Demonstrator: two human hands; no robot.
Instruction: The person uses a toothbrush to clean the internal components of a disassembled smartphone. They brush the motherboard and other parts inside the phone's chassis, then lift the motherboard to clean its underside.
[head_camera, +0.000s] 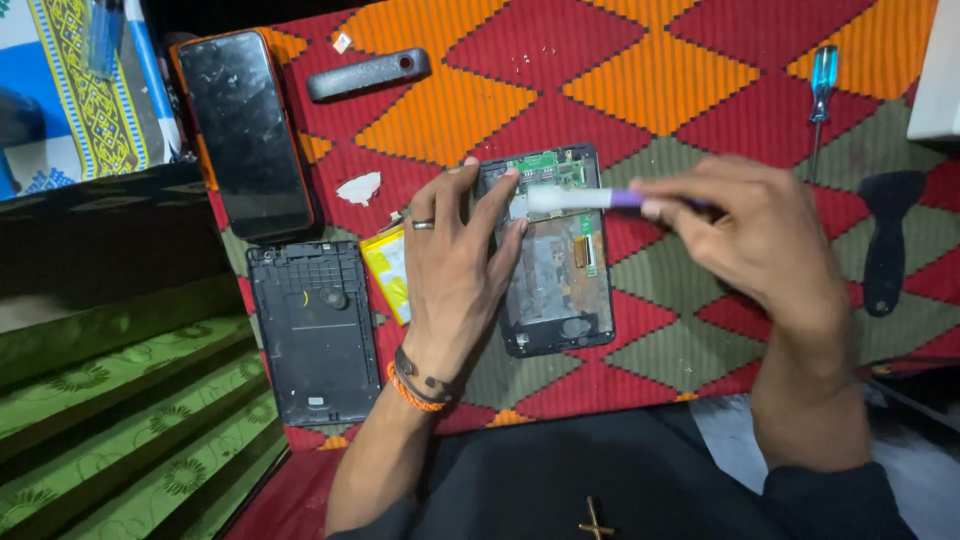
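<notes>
An opened phone (556, 270) lies on the red and orange patterned cloth (640, 90), its green circuit board and inner frame exposed. My left hand (455, 265) presses flat on the phone's left edge, fingers spread, a ring on one finger. My right hand (745, 230) holds a slim tool with a white tip and purple handle (585, 199). The white tip sits over the upper part of the phone near the circuit board. A yellow battery (385, 270) lies partly under my left hand.
A black back cover (315, 330) lies left of the battery. Another phone with a dark screen (245, 130) rests above it. A dark oblong part (368, 74), a blue-handled screwdriver (820, 100) and a black brush-like tool (885, 240) lie on the cloth.
</notes>
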